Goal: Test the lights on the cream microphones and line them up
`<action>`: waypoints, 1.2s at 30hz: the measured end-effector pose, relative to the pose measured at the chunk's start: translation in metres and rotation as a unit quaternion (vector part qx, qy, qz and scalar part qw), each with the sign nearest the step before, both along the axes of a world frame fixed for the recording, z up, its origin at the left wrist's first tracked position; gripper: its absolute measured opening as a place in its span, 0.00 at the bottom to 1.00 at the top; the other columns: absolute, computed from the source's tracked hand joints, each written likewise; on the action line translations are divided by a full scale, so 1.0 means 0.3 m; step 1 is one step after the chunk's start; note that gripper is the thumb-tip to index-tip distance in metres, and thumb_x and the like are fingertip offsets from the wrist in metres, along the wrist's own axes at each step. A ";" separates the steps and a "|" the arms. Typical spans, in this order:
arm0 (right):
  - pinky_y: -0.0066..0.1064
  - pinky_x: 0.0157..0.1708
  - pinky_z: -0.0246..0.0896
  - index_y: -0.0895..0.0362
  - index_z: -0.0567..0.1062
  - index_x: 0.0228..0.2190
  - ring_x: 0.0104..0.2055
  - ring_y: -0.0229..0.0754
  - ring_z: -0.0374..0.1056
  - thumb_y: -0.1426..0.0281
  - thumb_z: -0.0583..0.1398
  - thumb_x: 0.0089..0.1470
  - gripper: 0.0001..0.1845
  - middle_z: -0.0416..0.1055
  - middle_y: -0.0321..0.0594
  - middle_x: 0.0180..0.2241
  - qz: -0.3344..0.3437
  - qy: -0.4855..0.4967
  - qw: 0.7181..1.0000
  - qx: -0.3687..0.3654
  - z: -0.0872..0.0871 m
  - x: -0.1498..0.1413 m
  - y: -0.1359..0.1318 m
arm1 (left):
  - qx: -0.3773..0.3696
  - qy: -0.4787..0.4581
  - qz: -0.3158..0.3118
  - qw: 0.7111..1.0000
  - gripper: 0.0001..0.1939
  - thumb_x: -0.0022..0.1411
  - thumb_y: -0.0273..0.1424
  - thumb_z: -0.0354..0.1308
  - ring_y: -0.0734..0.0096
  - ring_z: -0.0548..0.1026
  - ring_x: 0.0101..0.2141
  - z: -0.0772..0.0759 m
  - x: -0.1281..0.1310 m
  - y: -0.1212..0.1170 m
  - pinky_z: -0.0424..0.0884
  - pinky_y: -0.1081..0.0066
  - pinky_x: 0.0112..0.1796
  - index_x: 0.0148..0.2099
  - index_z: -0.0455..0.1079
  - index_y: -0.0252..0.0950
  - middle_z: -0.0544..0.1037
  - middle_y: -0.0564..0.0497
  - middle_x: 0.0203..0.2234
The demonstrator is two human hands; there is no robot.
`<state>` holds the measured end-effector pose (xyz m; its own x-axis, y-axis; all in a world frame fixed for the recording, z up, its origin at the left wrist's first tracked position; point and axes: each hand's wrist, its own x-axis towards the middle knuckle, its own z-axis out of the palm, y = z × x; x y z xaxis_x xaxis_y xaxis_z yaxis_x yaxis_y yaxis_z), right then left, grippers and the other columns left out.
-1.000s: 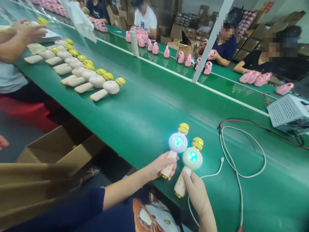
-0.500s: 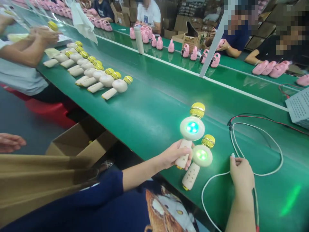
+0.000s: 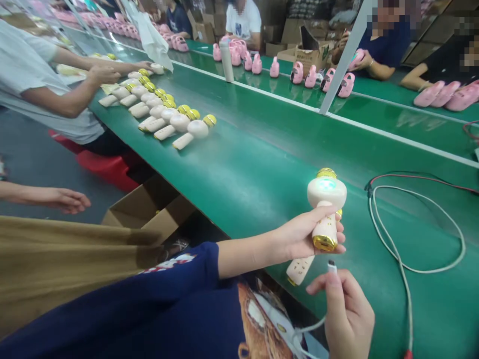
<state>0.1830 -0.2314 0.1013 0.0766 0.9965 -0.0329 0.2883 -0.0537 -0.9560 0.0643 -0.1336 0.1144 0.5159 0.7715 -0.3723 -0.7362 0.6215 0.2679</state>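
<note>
My left hand (image 3: 299, 235) is closed round the handle of a cream toy microphone (image 3: 326, 199) with a gold top, tilted so its gold base faces me; its round head glows faintly green. A second microphone lies on the green belt (image 3: 239, 169) just below that hand, only its handle (image 3: 300, 269) showing. My right hand (image 3: 346, 311) pinches the plug of a white charging cable (image 3: 331, 267) right under the held microphone's base. The cable loops (image 3: 426, 269) away over the belt to the right.
A row of several cream microphones (image 3: 164, 117) lies at the belt's left, where another person's hands (image 3: 108, 75) work. An open cardboard box (image 3: 149, 209) sits below the belt edge. Pink toys (image 3: 299, 75) line the far belt, with people seated behind. A slanted white post (image 3: 342, 60) crosses the belt.
My left hand tipped its microphone so the base points at me. My right hand picked the cable plug off the belt and brought it up under that base.
</note>
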 end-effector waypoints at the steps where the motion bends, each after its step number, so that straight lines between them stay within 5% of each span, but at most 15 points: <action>1: 0.30 0.29 0.54 0.54 0.70 0.16 0.23 0.38 0.63 0.50 0.54 0.57 0.27 0.70 0.36 0.19 0.003 0.000 1.000 0.007 0.000 -0.008 0.000 | -0.009 -0.005 -0.006 1.000 0.12 0.63 0.36 0.55 0.78 0.70 0.23 0.001 0.006 -0.002 0.69 0.75 0.25 0.35 0.65 0.31 0.68 0.54 0.23; 10: 0.28 0.28 0.56 0.53 0.69 0.18 0.21 0.36 0.62 0.56 0.53 0.60 0.23 0.68 0.33 0.17 -0.014 0.015 0.999 0.040 0.021 -0.043 0.018 | 0.011 0.018 0.007 1.000 0.13 0.63 0.37 0.55 0.78 0.68 0.21 -0.033 0.057 -0.035 0.69 0.76 0.23 0.32 0.64 0.32 0.67 0.53 0.22; 15: 0.27 0.23 0.55 0.53 0.64 0.20 0.19 0.36 0.61 0.58 0.51 0.62 0.21 0.66 0.33 0.16 0.032 0.093 0.995 0.035 -0.058 -0.061 0.033 | 0.034 0.103 0.128 0.986 0.10 0.60 0.34 0.59 0.79 0.68 0.20 -0.032 0.063 -0.042 0.67 0.79 0.20 0.34 0.65 0.32 0.69 0.54 0.22; 20: 0.28 0.22 0.55 0.53 0.62 0.22 0.16 0.36 0.60 0.53 0.48 0.62 0.23 0.64 0.34 0.14 0.047 0.126 0.991 0.009 -0.116 -0.076 0.063 | 0.014 0.213 0.156 0.964 0.07 0.59 0.32 0.58 0.77 0.68 0.18 -0.004 0.055 -0.046 0.65 0.78 0.19 0.38 0.66 0.33 0.70 0.53 0.21; 26: 0.23 0.11 0.42 0.53 0.61 0.21 0.10 0.31 0.49 0.42 0.50 0.53 0.28 0.56 0.28 0.10 0.061 0.232 0.967 -0.085 -0.124 -0.082 0.084 | 0.050 0.308 0.168 0.935 0.16 0.53 0.34 0.62 0.76 0.69 0.20 -0.023 0.067 -0.060 0.65 0.79 0.20 0.44 0.65 0.39 0.71 0.57 0.22; 32: 0.24 0.16 0.47 0.55 0.65 0.25 0.11 0.31 0.51 0.42 0.51 0.53 0.28 0.56 0.27 0.10 0.056 0.273 0.959 -0.050 -0.167 -0.086 0.098 | 0.091 0.383 0.145 0.908 0.29 0.41 0.46 0.66 0.79 0.62 0.16 -0.047 0.059 -0.066 0.57 0.79 0.15 0.43 0.61 0.40 0.69 0.59 0.19; 36: 0.23 0.14 0.41 0.56 0.65 0.27 0.12 0.31 0.50 0.39 0.50 0.51 0.31 0.54 0.26 0.10 0.066 0.267 0.959 -0.069 -0.188 -0.096 0.093 | 0.076 0.413 0.155 0.894 0.29 0.39 0.43 0.66 0.75 0.65 0.17 -0.051 0.046 -0.075 0.59 0.77 0.15 0.43 0.62 0.41 0.70 0.58 0.21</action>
